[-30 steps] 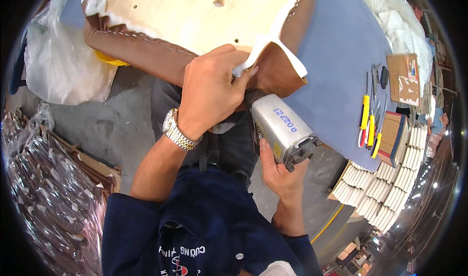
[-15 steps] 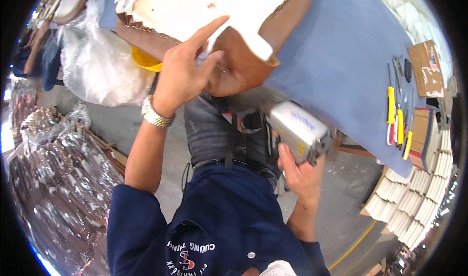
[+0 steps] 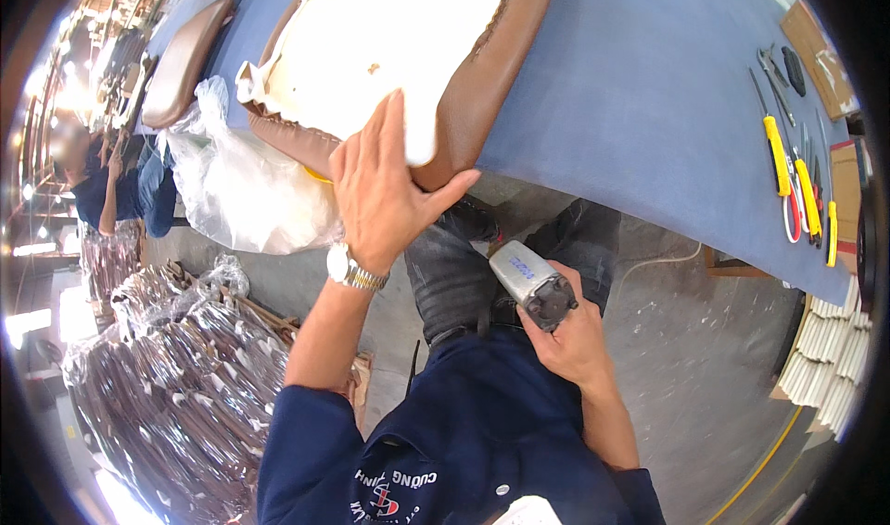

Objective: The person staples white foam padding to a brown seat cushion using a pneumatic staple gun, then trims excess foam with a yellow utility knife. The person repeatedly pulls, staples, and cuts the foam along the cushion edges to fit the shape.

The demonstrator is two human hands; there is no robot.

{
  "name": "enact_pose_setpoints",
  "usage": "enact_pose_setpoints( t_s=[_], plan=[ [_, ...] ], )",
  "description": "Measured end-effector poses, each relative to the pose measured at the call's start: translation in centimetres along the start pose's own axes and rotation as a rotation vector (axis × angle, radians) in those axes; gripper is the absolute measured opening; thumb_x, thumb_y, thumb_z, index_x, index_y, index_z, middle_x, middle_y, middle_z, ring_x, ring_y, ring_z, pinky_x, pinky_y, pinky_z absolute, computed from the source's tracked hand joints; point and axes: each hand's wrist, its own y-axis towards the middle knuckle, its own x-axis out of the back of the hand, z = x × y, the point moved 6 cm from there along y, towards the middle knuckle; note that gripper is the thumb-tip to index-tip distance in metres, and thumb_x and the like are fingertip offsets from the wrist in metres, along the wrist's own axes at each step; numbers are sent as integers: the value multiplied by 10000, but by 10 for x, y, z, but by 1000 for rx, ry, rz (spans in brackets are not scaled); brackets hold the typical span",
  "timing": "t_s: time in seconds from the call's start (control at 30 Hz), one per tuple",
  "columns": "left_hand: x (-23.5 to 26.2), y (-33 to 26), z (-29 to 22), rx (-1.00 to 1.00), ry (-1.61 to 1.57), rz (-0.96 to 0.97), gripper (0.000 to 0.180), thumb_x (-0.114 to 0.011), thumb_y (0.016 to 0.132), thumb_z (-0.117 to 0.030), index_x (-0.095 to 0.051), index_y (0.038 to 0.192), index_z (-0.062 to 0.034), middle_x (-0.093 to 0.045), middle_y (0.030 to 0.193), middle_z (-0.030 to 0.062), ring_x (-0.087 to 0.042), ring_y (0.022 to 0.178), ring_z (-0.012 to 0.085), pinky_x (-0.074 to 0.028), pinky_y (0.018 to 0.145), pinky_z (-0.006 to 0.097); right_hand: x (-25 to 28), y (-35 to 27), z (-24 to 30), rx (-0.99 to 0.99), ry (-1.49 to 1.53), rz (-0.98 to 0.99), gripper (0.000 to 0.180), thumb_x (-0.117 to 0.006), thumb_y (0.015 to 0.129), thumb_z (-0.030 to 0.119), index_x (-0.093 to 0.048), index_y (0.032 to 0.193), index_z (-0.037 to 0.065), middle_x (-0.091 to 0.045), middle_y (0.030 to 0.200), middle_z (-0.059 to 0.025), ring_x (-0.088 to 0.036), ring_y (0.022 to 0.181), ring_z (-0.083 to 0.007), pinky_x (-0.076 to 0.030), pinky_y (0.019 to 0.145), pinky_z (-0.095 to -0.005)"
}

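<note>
A brown leather seat cushion (image 3: 491, 84) lies on the blue-covered table, its pale underside (image 3: 371, 24) facing up and stitching running along its edges. My left hand (image 3: 380, 182), with a metal watch on the wrist, rests on the cushion's near corner. Its fingers lie stretched over the pale board and its thumb points out to the right along the leather. In front of my thighs, below the table edge, my right hand (image 3: 570, 335) is closed around a grey pneumatic staple gun (image 3: 524, 270) with a black end cap; its grip is mostly hidden by the hand.
Pliers and yellow-handled screwdrivers (image 3: 802, 186) lie at the table's right side, beside a cardboard box (image 3: 820, 57). A clear plastic bag (image 3: 250, 182) hangs at the left. Plastic-wrapped brown pieces (image 3: 185, 367) are stacked on the left. Another person (image 3: 120, 177) is at far left.
My left hand has flattened from a pointing pose onto the cushion's corner, covering the leather there. The staple gun has dropped back toward my body and turned. The view has shifted.
</note>
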Motion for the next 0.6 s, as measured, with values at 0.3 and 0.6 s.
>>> enact_pose_setpoints(
  t_s=[0.3, 0.6],
  plan=[
    [12, 32, -16, -455, -86, 12, 590, -845, 747, -605, -706, 771, -32, -700, 920, 78, -623, 1045, 282, -451, 988, 435, 22, 11, -4, -104, -24, -61, 485, -717, 913, 134, -530, 1348, 27, -738, 1036, -230, -743, 940, -432, -590, 780, -441],
    [-31, 36, 34, -216, -778, 146, 457, -850, 856, -331, -591, 667, -5, -496, 618, 95, -463, 549, 213, -398, 530, 339, 21, 29, 13, 35, -205, 44, 475, -779, 901, 113, -585, 1318, -5, -646, 1298, -227, -739, 1029, -376, -576, 853, -400]
  ],
)
